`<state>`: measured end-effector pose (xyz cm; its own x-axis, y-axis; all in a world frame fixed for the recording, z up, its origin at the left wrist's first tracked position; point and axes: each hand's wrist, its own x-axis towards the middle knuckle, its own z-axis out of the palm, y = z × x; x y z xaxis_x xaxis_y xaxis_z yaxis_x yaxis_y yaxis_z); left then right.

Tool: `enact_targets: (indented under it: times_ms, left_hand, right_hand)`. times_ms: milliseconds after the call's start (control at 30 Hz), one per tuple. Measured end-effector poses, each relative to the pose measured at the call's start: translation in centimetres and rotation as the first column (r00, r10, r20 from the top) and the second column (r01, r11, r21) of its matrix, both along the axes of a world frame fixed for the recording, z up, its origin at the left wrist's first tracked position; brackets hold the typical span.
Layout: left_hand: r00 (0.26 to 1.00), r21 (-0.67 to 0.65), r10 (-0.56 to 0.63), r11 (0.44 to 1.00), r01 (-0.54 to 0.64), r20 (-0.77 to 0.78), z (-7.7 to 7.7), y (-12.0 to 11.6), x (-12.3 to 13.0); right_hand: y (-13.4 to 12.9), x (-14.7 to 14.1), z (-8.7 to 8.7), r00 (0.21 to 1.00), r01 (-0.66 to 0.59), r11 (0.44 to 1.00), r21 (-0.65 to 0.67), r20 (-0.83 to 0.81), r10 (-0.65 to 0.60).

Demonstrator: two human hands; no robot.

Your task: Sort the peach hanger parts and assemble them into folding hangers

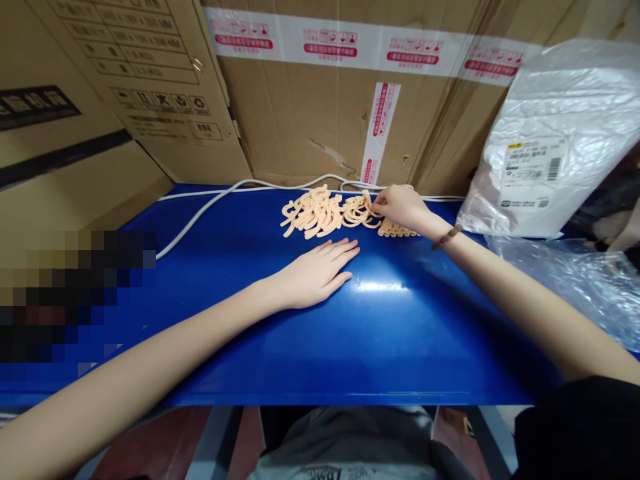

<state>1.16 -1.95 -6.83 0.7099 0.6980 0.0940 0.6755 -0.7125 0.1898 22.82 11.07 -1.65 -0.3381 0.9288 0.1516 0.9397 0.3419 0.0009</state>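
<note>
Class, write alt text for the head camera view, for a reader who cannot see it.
A person's right hand is at pale curved pieces on a blue table; the left hand rests palm down in front. Cardboard stands behind, with a white plastic package at right.

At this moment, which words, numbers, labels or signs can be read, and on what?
"MM", "KG": left carton, with a recycling sign; figures too blurred.
Black strip: characters too blurred to quote.
White tape: red print, handling signs, too small.
Label on white bag: barcode; print illegible.
Grey clothing: lettering cut off.
</note>
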Motion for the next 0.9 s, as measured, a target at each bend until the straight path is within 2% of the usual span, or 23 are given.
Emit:
enact_targets:
  times_ms: [100,200,300,367,433,500,567,633,700,733,833,900]
  left_hand:
    - [1.000,-0.010,0.003,1.000,-0.003,0.013,0.0,0.0,0.0]
    - [0.999,-0.037,0.003,0.999,-0.001,0.046,-0.1,0.0,-0.1]
    - [0.991,-0.113,0.008,0.994,0.007,0.135,-0.1,0.3,-0.3]
    - [0.966,-0.196,0.040,0.981,0.011,0.257,-0.1,0.6,-0.3]
    - [0.896,-0.283,0.113,0.959,0.015,0.429,0.1,0.7,-0.1]
    - [0.767,-0.393,0.231,0.919,0.029,0.598,0.5,0.6,0.3]
    - [0.639,-0.537,0.375,0.840,0.072,0.671,1.2,0.1,0.8]
    - [0.587,-0.673,0.488,0.727,0.135,0.646,2.0,-0.5,1.3]
    - [0.603,-0.747,0.526,0.639,0.185,0.600,2.6,-1.2,1.6]
    - [0.618,-0.759,0.521,0.620,0.200,0.589,2.7,-1.4,1.6]
    - [0.664,-0.752,0.475,0.627,0.205,0.577,2.8,-1.6,1.2]
    - [0.694,-0.735,0.440,0.650,0.192,0.570,2.6,-1.4,0.9]
  right_hand:
    - [-0.5,-0.2,0.8,0.999,0.015,0.998,0.055,-0.039,-0.013]
    - [-2.3,-0.3,1.9,0.998,-0.006,0.977,0.212,-0.065,0.021]
    - [-5.0,0.3,2.2,0.995,-0.087,0.943,0.322,-0.012,0.096]
    - [-7.0,1.0,1.7,0.984,-0.174,0.916,0.362,0.033,0.174]
    - [-8.8,2.0,0.8,0.961,-0.272,0.887,0.373,0.051,0.274]
    - [-10.3,2.9,-0.3,0.929,-0.345,0.860,0.378,0.003,0.371]
    - [-11.4,3.6,-1.2,0.886,-0.406,0.829,0.384,-0.056,0.460]
    - [-12.1,3.9,-1.7,0.848,-0.469,0.792,0.391,-0.054,0.528]
    - [-12.5,3.9,-1.9,0.822,-0.522,0.749,0.408,0.004,0.570]
    - [-12.5,3.7,-1.9,0.812,-0.541,0.727,0.423,0.040,0.582]
    - [-12.6,3.4,-1.7,0.797,-0.577,0.677,0.457,0.133,0.589]
    - [-12.6,3.4,-1.7,0.796,-0.586,0.671,0.454,0.169,0.581]
